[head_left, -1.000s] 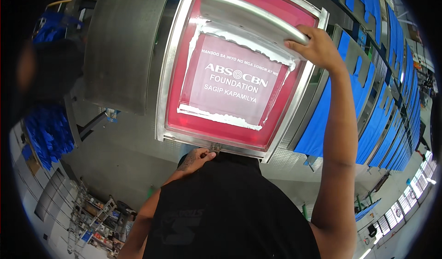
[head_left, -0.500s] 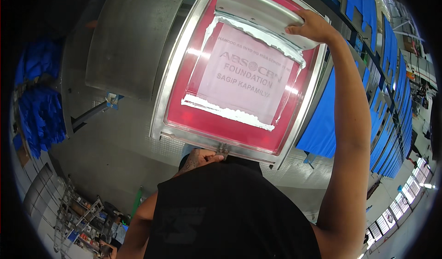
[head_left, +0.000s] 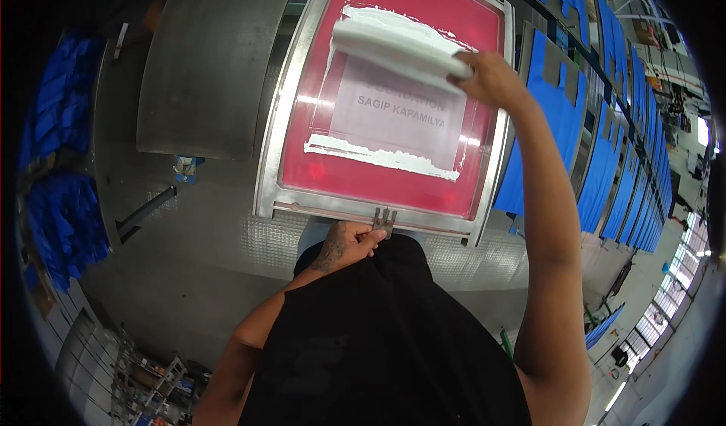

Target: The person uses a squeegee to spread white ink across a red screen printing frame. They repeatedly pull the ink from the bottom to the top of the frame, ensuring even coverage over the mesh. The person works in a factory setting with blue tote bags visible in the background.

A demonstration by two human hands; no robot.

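Observation:
A silver screen-printing frame (head_left: 275, 170) with red mesh (head_left: 355, 180) lies before me. Its pale middle panel (head_left: 401, 127) bears dark lettering, partly covered. My right hand (head_left: 490, 82) is closed round the right end of a long metal squeegee (head_left: 389, 54), which crosses the upper part of the panel and is blurred by motion. White ink (head_left: 401, 26) lies in a thick band beyond the squeegee. Another white ink strip (head_left: 378, 155) runs along the panel's near edge. At the frame's near side, my left hand (head_left: 349, 243) pinches a small metal clamp (head_left: 384, 220).
To the left is a bare dark metal platen (head_left: 212, 63), with a bracket arm (head_left: 147, 205) below it. Blue fabric pieces (head_left: 66, 218) hang at the far left. On the right, a long row of boards carries blue fabric (head_left: 556, 93).
My right hand has drawn the squeegee from the frame's far end toward me, over the upper lettering. The squeegee now leans differently, and ink shows behind it. My left hand stays at the clamp.

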